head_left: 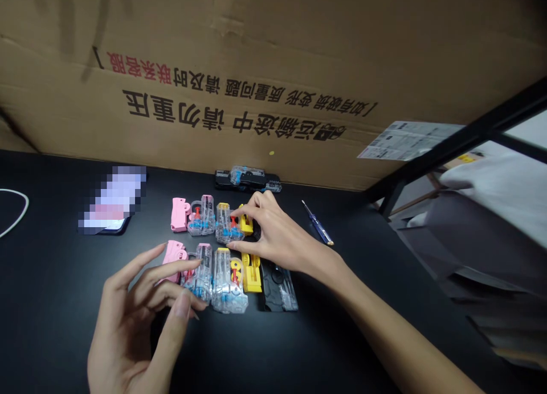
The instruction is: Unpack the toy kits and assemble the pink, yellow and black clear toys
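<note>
Several small toy water guns of clear plastic lie in two rows on the black table. In the lower row, my left hand [145, 303] has its fingers spread and curved over a pink-and-clear toy gun [204, 274], fingertips at its edges. My right hand [273, 229] has thumb and forefinger around the upper yellow-and-clear toy gun [224, 223], which lies on the table; its other fingers are bent above the yellow part. An upper pink-and-clear toy gun [201, 216] and a lower yellow-and-clear toy gun [226, 283] lie beside them. Under my right wrist sits a black-and-clear toy gun [277, 288], partly covered.
More black-and-clear pieces [248, 179] lie against a large cardboard box [239, 41] at the back. A blue-handled screwdriver [318, 226] is to the right, a phone [113, 200] to the left. A white cable [23, 206] curves at the left edge. A black metal frame [453, 149] stands right.
</note>
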### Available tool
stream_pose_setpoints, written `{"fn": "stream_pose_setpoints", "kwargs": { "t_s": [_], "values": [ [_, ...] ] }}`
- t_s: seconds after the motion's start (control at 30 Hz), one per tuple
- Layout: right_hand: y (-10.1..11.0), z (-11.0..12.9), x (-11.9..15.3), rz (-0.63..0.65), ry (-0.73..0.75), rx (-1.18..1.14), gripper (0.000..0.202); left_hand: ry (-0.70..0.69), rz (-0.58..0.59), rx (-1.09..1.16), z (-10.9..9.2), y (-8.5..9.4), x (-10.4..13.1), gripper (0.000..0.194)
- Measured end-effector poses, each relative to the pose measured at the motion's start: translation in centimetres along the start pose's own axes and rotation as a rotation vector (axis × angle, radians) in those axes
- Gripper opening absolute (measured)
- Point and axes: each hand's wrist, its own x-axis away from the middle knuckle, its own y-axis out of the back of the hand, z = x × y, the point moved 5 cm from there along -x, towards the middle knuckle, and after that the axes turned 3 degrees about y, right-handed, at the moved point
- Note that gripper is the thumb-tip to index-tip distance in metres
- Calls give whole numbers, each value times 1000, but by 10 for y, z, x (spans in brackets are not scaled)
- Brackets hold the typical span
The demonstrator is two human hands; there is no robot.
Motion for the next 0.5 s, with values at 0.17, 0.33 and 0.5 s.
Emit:
{"fn": "stream_pose_setpoints", "kwargs": {
  "t_s": [0.17,0.33,0.5],
  "values": [
    [3,3,0,25,6,12,54,4,0,4,0,-1,0,42],
    [6,4,0,35,7,20,50,2,-5,-10,-1,-1,-1,42],
    [5,4,0,24,23,11,48,14,-5,-9,1,0,-1,41]
  ]
}}
